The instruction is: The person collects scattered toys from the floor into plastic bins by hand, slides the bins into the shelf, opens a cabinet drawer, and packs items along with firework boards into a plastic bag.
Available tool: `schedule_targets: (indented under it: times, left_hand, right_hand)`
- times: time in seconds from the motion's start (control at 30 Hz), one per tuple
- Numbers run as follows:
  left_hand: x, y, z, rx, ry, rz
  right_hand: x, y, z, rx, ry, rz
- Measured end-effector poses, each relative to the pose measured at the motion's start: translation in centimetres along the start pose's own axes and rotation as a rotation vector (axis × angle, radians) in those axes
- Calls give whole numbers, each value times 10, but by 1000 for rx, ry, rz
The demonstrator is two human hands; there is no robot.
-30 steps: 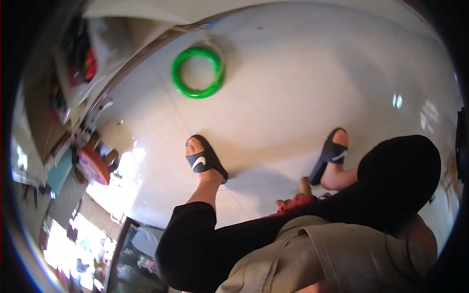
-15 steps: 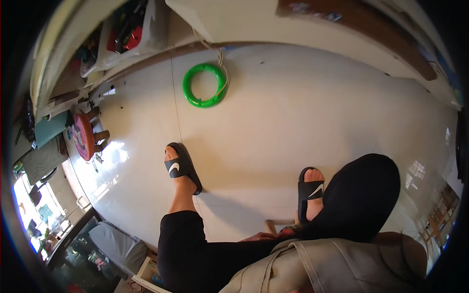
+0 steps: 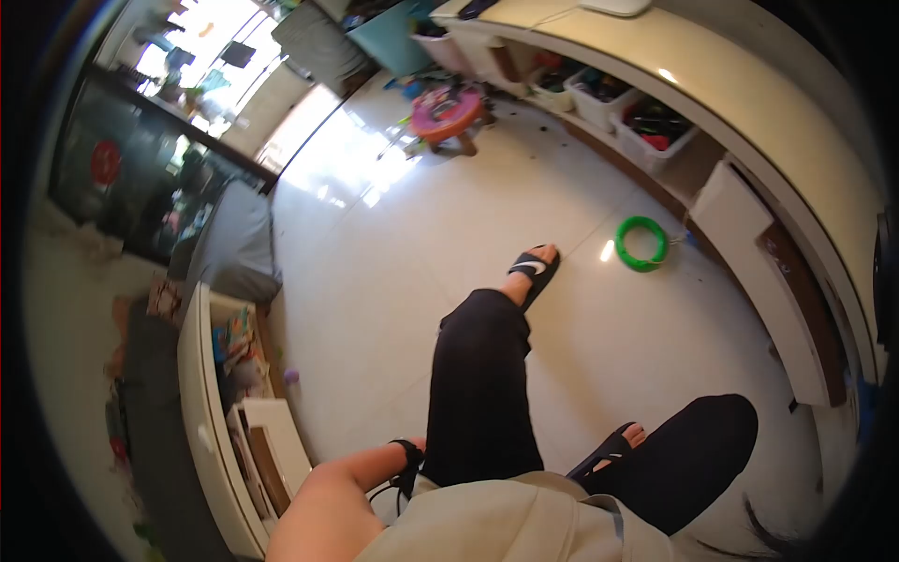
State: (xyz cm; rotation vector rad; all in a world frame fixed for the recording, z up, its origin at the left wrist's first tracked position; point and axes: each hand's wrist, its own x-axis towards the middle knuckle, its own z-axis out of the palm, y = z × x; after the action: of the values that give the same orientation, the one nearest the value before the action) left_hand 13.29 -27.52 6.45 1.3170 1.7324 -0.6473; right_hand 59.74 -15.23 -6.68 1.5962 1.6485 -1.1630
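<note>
Camera view has swung: green ring now sits right of centre instead of upper left, and the left forearm [image 3: 346, 473] has come into frame. Largest first: glossy pale tile floor [image 3: 365, 290] spans the middle. Long cream-topped cabinet [image 3: 749, 94] curves along the right, with clear bins [image 3: 640, 150] of mixed items on its lower shelf. Black cropped trousers [image 3: 482, 393] cover both legs, knees apart; beige top [image 3: 487, 525] at the bottom edge. Dark-framed glass panel [image 3: 122, 155] upper left, grey cloth [image 3: 239, 248] beside it. White open drawer [image 3: 198, 393] at left holds colourful packets and a white boxy item. Teal bin [image 3: 389, 42] at the top, pink-topped round stool [image 3: 448, 114] near it. Green ring [image 3: 622, 247] lies flat on the floor beside the cabinet base, apart from the feet. Black slide sandals [image 3: 537, 270] on both feet, white swoosh visible on the left one. Left hand [image 3: 419, 443] is beside the left thigh, mostly hidden by it; black wristband [image 3: 409, 455] on the wrist. Can't tell whether it's open, closed or gripping. Right hand is out of view, state unknown. Small purple object [image 3: 292, 377] on the floor near the drawer.
</note>
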Motion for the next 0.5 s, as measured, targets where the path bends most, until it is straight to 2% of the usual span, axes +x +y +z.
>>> schedule_targets:
  times: [0.13, 0.23, 0.5]
  left_hand:
    - [-33, 9, 40, -57, -23, 14]
    - [-23, 18, 42, -56, -38, 44]
    - [79, 71, -30, 45, -66, 106]
  right_hand:
    - [10, 4, 3, -208, -41, -62]
    - [17, 6, 10, -360, -105, -86]
    - [32, 36, 29, -852, -409, -225]
